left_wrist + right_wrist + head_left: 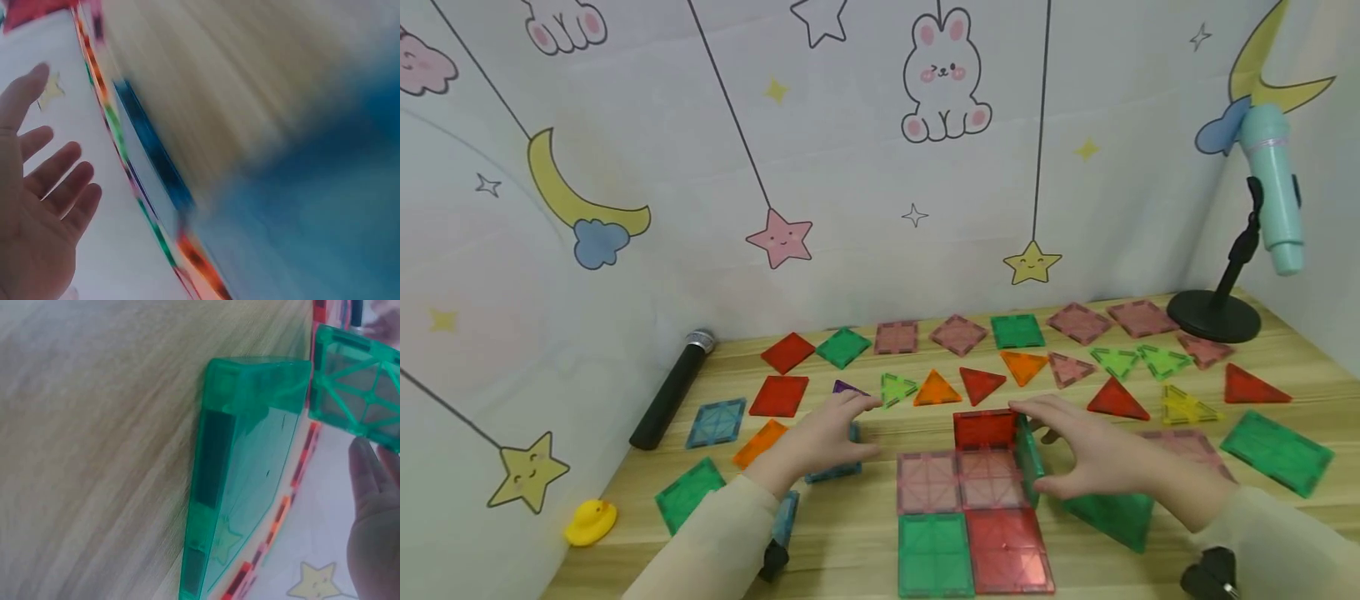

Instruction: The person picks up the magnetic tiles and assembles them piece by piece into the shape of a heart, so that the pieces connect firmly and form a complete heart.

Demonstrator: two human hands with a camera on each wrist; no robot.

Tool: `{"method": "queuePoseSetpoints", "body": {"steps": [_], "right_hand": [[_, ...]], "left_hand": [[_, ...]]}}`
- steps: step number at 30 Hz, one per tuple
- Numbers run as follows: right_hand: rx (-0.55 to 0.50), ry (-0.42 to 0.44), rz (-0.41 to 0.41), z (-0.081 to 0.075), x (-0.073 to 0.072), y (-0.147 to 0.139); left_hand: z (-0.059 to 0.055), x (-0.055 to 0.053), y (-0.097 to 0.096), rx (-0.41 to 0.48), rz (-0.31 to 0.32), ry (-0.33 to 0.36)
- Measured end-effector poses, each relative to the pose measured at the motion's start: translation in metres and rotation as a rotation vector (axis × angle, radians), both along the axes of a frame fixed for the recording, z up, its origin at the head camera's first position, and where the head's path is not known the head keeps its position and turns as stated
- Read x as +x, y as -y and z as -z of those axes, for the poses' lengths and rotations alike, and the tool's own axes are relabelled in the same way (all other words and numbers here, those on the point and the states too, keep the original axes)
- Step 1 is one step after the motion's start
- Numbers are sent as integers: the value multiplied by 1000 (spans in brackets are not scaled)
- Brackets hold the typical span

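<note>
My right hand [1090, 450] is at an upright green square tile [1028, 462], its fingertips at the top and its thumb over the near edge. In the right wrist view, straight fingers [365, 472] meet the edge of that green tile [365, 387]. An upright red tile [985, 430] stands behind it at a corner. Below them lie two pink tiles [928, 483], a green one [935, 554] and a red one [1009, 550]. My left hand [823, 442] hovers with loose, spread fingers above a blue tile [842, 475], holding nothing; its palm [37, 212] shows in the left wrist view.
Rows of coloured square and triangular tiles [936, 390] spread across the back. A black microphone [673, 390] and yellow duck [591, 522] sit left; a mint microphone [1273, 192] on a stand is at back right. A large green tile [1112, 515] lies under my right hand.
</note>
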State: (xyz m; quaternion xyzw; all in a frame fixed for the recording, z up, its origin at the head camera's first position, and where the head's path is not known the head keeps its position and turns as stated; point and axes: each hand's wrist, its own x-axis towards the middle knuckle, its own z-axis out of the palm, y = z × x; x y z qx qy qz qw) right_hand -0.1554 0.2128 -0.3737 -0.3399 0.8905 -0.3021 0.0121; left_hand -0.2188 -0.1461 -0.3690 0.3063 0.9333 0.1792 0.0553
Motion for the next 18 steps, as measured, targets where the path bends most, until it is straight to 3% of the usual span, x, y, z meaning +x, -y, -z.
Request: {"method": "queuePoseSetpoints", "body": {"steps": [3,7,14,18], "right_hand": [[-5,11,-5,-1,1,2],[-16,30,-10,-3,3,2],[-11,32,-4,-4,4,3],[-12,35,-6,-3,2,4]], "left_hand": [[5,-1,25,-46,-61,81],[11,-1,36,-118,-26,126],[9,7,26,-190,134,41],[5,12,19,-243,190,-30]]}}
